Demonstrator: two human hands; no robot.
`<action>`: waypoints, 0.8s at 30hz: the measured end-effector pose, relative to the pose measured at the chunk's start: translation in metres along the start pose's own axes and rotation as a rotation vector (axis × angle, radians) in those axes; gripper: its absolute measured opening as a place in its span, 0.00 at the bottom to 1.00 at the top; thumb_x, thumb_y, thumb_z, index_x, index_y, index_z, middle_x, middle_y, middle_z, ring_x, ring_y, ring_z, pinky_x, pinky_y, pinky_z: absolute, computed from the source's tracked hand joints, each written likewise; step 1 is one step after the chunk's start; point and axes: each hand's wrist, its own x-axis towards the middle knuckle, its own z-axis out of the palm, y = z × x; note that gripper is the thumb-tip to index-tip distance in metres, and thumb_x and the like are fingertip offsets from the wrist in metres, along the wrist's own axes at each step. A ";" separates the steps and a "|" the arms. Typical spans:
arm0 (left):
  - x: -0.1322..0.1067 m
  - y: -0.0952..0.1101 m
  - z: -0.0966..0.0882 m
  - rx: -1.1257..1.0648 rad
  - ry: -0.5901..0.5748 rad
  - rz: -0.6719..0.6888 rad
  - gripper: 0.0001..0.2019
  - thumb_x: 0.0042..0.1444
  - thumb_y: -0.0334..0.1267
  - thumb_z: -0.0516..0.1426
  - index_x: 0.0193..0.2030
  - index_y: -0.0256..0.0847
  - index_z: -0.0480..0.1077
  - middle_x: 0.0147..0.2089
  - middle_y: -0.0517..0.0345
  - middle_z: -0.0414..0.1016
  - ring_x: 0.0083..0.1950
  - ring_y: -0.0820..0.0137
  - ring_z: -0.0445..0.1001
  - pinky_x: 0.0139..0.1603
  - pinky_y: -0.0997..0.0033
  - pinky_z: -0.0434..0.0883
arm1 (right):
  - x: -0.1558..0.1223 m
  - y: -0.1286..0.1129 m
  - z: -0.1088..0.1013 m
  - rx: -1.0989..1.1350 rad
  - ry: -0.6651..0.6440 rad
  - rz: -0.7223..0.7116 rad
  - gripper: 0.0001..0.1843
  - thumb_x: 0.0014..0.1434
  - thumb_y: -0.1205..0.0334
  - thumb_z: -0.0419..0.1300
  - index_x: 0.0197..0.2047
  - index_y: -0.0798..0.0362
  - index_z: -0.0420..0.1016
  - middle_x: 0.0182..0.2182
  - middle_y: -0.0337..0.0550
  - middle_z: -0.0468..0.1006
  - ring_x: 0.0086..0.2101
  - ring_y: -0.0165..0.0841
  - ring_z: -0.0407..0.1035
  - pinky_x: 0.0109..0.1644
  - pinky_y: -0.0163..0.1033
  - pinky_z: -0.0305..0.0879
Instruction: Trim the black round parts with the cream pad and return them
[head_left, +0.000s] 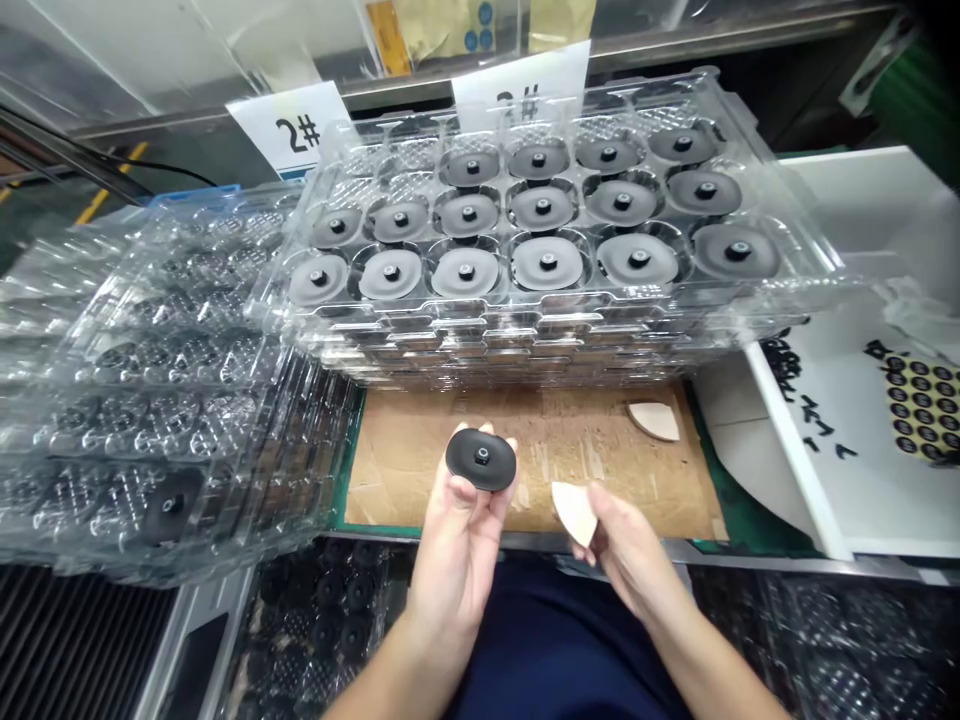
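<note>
My left hand [466,545] grips a black oval disc [465,462] by its edge, with a small raised hub at its centre facing up. To the right, my right hand [626,545] pinches a pale, rounded triangular pad [574,512] between thumb and fingers. The pad and the disc are apart. A similar pale pad [655,420] lies on the brown cardboard sheet [420,490] beneath my hands. Beyond it, a clear plastic tray [525,297] tops a stack and holds rows of like black discs in its pockets.
More clear trays [172,390] are stacked at left. A white bin [795,450] at right holds small black pieces [817,415] and a sheet of round black stickers [922,405]. Paper signs [296,130] stand behind the trays. Further trays of discs [322,620] sit below the bench edge.
</note>
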 end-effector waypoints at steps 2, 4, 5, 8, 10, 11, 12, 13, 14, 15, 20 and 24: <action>0.000 0.000 -0.001 0.024 -0.008 0.001 0.18 0.46 0.43 0.64 0.46 0.45 0.74 0.50 0.55 0.78 0.53 0.62 0.75 0.55 0.65 0.71 | -0.005 0.005 0.001 0.030 -0.017 0.062 0.26 0.57 0.41 0.55 0.27 0.58 0.72 0.14 0.37 0.66 0.15 0.27 0.60 0.15 0.31 0.55; -0.001 -0.001 -0.001 0.059 -0.018 -0.002 0.19 0.46 0.43 0.64 0.47 0.45 0.74 0.51 0.54 0.77 0.53 0.62 0.74 0.53 0.69 0.72 | -0.007 -0.005 0.002 0.052 -0.009 0.080 0.21 0.53 0.45 0.61 0.36 0.57 0.73 0.19 0.38 0.70 0.18 0.27 0.63 0.18 0.30 0.59; -0.001 -0.002 0.000 0.074 -0.028 -0.002 0.20 0.46 0.43 0.64 0.48 0.45 0.74 0.52 0.54 0.77 0.54 0.62 0.74 0.52 0.70 0.72 | -0.006 -0.015 0.004 0.060 0.003 0.061 0.21 0.52 0.47 0.63 0.42 0.55 0.73 0.23 0.39 0.73 0.21 0.28 0.66 0.21 0.30 0.62; -0.003 -0.005 0.001 0.102 -0.071 -0.002 0.22 0.44 0.43 0.65 0.49 0.46 0.73 0.52 0.54 0.76 0.52 0.63 0.74 0.49 0.72 0.73 | -0.005 -0.059 0.013 -0.026 0.017 -0.196 0.16 0.56 0.56 0.61 0.48 0.48 0.71 0.36 0.41 0.76 0.34 0.30 0.71 0.34 0.31 0.67; -0.005 -0.006 0.001 0.135 -0.098 -0.051 0.25 0.44 0.44 0.66 0.51 0.46 0.72 0.50 0.54 0.77 0.48 0.65 0.76 0.47 0.72 0.73 | -0.006 -0.087 0.022 -0.211 -0.049 -0.475 0.11 0.61 0.63 0.56 0.47 0.48 0.72 0.40 0.42 0.75 0.40 0.30 0.70 0.43 0.33 0.67; -0.006 -0.006 0.000 0.154 -0.101 -0.083 0.26 0.43 0.44 0.66 0.52 0.47 0.71 0.49 0.54 0.77 0.46 0.66 0.77 0.45 0.73 0.74 | -0.007 -0.098 0.027 -0.318 -0.114 -0.568 0.11 0.62 0.65 0.54 0.47 0.50 0.72 0.40 0.42 0.75 0.40 0.30 0.70 0.44 0.33 0.66; -0.006 -0.005 -0.001 0.174 -0.095 -0.107 0.27 0.43 0.43 0.66 0.52 0.47 0.71 0.48 0.54 0.78 0.44 0.67 0.77 0.43 0.74 0.74 | -0.007 -0.106 0.031 -0.420 -0.196 -0.606 0.11 0.62 0.67 0.52 0.46 0.51 0.72 0.39 0.42 0.75 0.38 0.29 0.70 0.43 0.33 0.66; -0.007 -0.003 -0.002 0.190 -0.082 -0.117 0.27 0.42 0.42 0.67 0.52 0.47 0.71 0.47 0.55 0.78 0.43 0.68 0.77 0.41 0.75 0.74 | -0.008 -0.111 0.035 -0.509 -0.280 -0.606 0.11 0.62 0.69 0.52 0.45 0.52 0.73 0.37 0.41 0.76 0.36 0.28 0.70 0.41 0.32 0.66; -0.007 -0.002 -0.004 0.198 -0.071 -0.116 0.27 0.41 0.42 0.67 0.51 0.47 0.71 0.46 0.55 0.78 0.42 0.68 0.76 0.40 0.76 0.74 | -0.007 -0.115 0.038 -0.578 -0.349 -0.584 0.11 0.61 0.70 0.52 0.43 0.52 0.74 0.35 0.40 0.76 0.34 0.27 0.70 0.39 0.31 0.66; -0.007 -0.001 -0.005 0.199 -0.068 -0.107 0.25 0.41 0.41 0.68 0.49 0.47 0.73 0.45 0.56 0.78 0.41 0.69 0.76 0.39 0.76 0.73 | -0.007 -0.116 0.041 -0.618 -0.377 -0.564 0.11 0.61 0.70 0.53 0.43 0.52 0.74 0.34 0.39 0.76 0.33 0.27 0.70 0.39 0.31 0.66; -0.009 0.003 -0.005 0.194 -0.133 -0.176 0.17 0.43 0.40 0.67 0.42 0.45 0.76 0.40 0.58 0.80 0.40 0.71 0.76 0.43 0.76 0.73 | -0.013 -0.109 0.044 -0.518 -0.171 -0.738 0.12 0.62 0.69 0.51 0.45 0.57 0.72 0.36 0.44 0.76 0.36 0.29 0.70 0.41 0.33 0.67; -0.013 0.007 -0.002 0.170 -0.128 -0.213 0.24 0.36 0.37 0.70 0.45 0.48 0.76 0.47 0.59 0.80 0.45 0.71 0.76 0.44 0.80 0.72 | -0.026 -0.111 0.022 -0.596 -0.323 -0.561 0.10 0.60 0.70 0.55 0.42 0.51 0.74 0.30 0.36 0.75 0.27 0.23 0.68 0.29 0.27 0.62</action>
